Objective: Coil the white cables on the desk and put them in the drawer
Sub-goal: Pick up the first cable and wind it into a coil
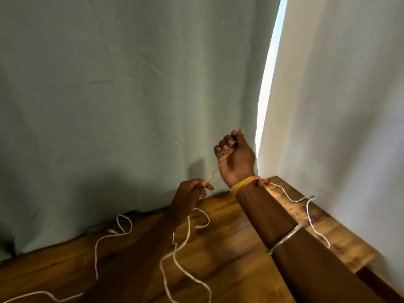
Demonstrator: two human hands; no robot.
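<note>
My right hand is raised above the wooden desk with its fingers curled round one end of a white cable. The cable runs taut down-left to my left hand, which pinches it between thumb and fingers. From there the white cable hangs down and trails in loose loops over the desk toward me. A second white cable lies looped on the left of the desk. A third white cable lies along the right edge, plug end near the wall. No drawer is in view.
A grey-green curtain hangs behind the desk, a white curtain to the right, with a bright gap of light between them. The desk's right edge drops off beside the white curtain.
</note>
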